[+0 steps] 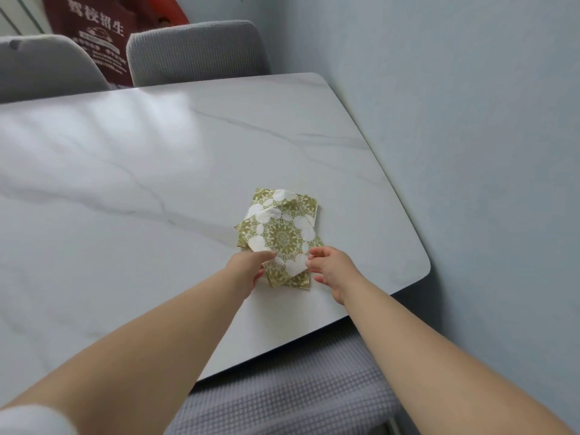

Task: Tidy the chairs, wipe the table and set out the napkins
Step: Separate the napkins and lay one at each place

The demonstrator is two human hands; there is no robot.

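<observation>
A loose stack of white napkins [281, 235] with a green-gold mandala print lies on the white marble table [131, 196], near its right end. The sheets are fanned out at different angles. My left hand [248, 266] pinches the near left edge of the top napkin between thumb and fingers. My right hand [329, 268] holds the near right edge of the same napkin with curled fingers. Both hands sit at the stack's near side.
Two grey padded chairs [194, 48] [40, 64] stand at the table's far edge. A third grey chair [298, 390] is tucked under the near edge below my arms. A dark red bag [94, 29] hangs behind the far chairs. A pale blue wall [470, 120] runs along the table's right end.
</observation>
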